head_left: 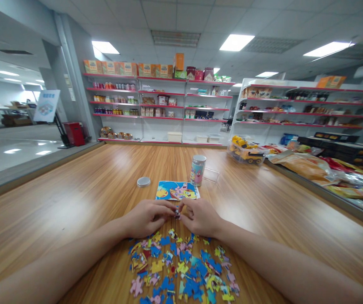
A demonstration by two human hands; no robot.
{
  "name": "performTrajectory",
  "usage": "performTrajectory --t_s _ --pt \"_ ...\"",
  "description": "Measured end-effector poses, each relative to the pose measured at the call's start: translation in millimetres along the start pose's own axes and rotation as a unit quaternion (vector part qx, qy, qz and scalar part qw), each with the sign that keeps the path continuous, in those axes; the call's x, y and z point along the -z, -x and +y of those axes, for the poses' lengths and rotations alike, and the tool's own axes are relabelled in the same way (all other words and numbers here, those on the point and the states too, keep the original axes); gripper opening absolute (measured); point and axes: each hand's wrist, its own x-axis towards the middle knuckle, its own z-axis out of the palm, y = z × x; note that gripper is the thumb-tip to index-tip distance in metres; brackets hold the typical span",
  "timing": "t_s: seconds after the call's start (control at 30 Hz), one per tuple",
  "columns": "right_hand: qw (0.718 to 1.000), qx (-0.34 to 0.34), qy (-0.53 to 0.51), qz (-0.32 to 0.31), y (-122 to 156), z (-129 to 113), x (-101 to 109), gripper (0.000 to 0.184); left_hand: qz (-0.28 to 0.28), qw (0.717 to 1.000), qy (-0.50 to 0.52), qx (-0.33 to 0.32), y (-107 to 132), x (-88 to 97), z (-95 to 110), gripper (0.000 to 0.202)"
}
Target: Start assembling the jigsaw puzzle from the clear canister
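Note:
Both hands meet at the middle of the wooden table, around a small dark and white puzzle piece. The fingertips of my left hand press on its left side. From the right, my right hand pinches at it with thumb and forefinger. Whether it is one piece or two joined is too small to tell. Nearer to me, loose puzzle pieces in blue, yellow and pink lie in a broad heap. Just beyond my hands lies a colourful cartoon picture sheet.
A cartoon-printed can stands behind the sheet's right corner, beside a clear plastic holder. A round silver lid lies to the left. Farther right is a clear bin with yellow toy trucks. Packaged goods border the table's right edge.

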Motion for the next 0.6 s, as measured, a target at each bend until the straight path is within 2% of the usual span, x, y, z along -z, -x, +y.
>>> performTrajectory --t_s 0.6 --pt "1.000 -0.028 0.004 -0.005 -1.3 -7.6 4.5 0.016 0.005 1.000 -0.005 -0.002 1.4 -1.7 -1.4 0.037"
